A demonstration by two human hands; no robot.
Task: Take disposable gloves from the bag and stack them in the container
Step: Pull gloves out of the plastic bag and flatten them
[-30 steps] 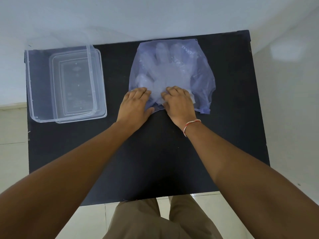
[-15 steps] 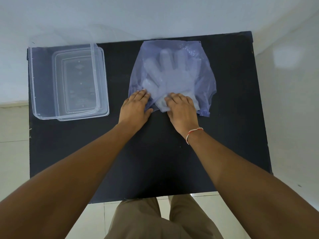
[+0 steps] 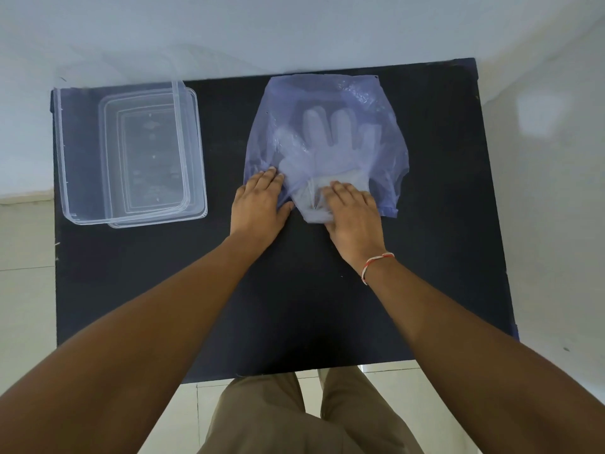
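Note:
A thin bluish plastic bag (image 3: 386, 103) lies flat on the far middle of the black table (image 3: 229, 322). Through it show pale disposable gloves (image 3: 330, 136), fingers pointing away from me. My left hand (image 3: 258, 204) presses flat on the bag's near left edge. My right hand (image 3: 353, 211) rests on the glove cuffs that stick out of the bag's near opening, fingers curled on them. A clear rectangular container (image 3: 82, 217) stands at the table's far left.
A clear lid (image 3: 199, 178) lies partly under or against the container's right side. The table's far edge meets a white wall (image 3: 294, 27). Tiled floor and my trouser legs (image 3: 294, 417) show below the near edge.
Both hands have drawn slightly toward me. The glove cuffs have slid further out of the bag's near opening under my right hand.

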